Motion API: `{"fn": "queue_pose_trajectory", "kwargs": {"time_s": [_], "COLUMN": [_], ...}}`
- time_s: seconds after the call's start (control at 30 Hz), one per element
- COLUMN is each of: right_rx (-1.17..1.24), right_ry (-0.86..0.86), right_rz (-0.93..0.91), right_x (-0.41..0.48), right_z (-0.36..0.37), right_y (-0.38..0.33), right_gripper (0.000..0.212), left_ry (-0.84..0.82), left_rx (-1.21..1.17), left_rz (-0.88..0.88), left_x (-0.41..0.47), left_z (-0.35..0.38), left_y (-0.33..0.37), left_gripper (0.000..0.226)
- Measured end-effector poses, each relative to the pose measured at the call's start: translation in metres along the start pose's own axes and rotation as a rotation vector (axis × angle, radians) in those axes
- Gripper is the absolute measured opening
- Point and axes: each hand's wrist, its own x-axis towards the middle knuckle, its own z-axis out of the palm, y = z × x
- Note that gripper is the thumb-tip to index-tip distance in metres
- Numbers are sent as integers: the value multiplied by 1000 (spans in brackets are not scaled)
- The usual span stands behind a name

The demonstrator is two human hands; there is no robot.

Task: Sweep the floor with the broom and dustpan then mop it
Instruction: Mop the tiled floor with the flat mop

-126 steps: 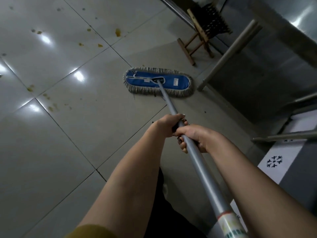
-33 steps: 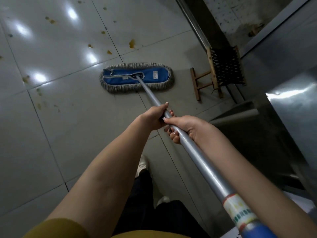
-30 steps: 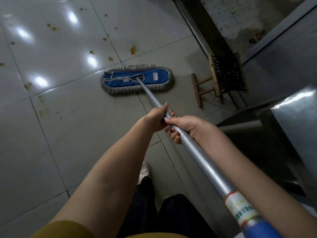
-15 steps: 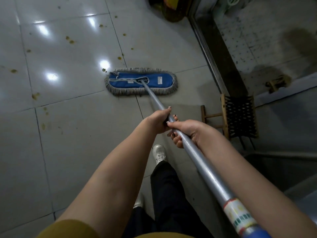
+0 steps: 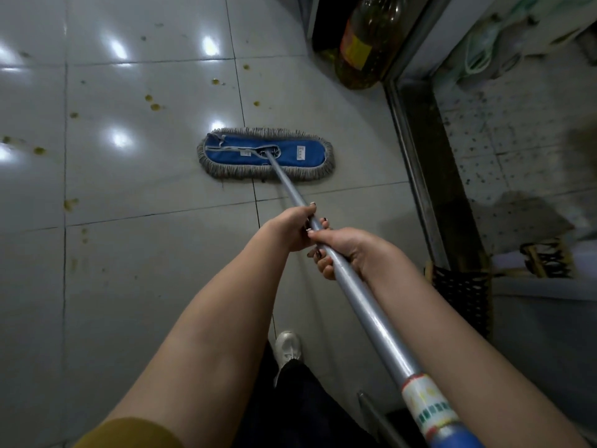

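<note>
Mop (image 5: 239,154) gripped by both hands (image 5: 347,250)

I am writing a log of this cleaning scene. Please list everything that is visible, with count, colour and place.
mop head: one, blue with grey fringe, flat on the floor ahead of the hands
handle: one, silver with a blue end, from the mop head to the lower right
floor: grey glossy tiles
spots: many, yellow-brown, on tiles left of and beyond the mop head
bottle: one, yellowish, top, by the door track
door track: one, metal, right
stool: one, wood with black weave, right
shoe: one, white, below the hands
trousers: dark, bottom centre
sleeve: mustard, bottom left
left hand: grips the handle, in front
right hand: grips the handle, just behind
</note>
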Motion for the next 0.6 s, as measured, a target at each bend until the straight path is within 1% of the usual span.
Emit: {"fn": "queue_pose_trajectory", "kwargs": {"time_s": [0.3, 0.4, 0.53, 0.57, 0.6], "right_rx": [-30, -31, -9, -15, -3], "right_ry": [-7, -4, -10, -6, -15], "right_rz": [-17, -11, -5, -9, 2], "right_x": [49, 72, 97, 100, 110], "right_z": [12, 29, 51, 52, 57], "right_y": [-149, -227, -316, -326, -356], "right_gripper": [29, 30, 29, 30, 30], "left_ry": [-29, -46, -31, -35, -48], "left_rx": [-18, -15, 23, 24, 43], "left_rz": [44, 38, 53, 59, 54], "left_x": [47, 66, 83, 85, 90], "left_z": [0, -7, -16, -16, -16], "left_y": [152, 233, 327, 337, 369], "left_gripper": [25, 27, 26, 26, 26]}}
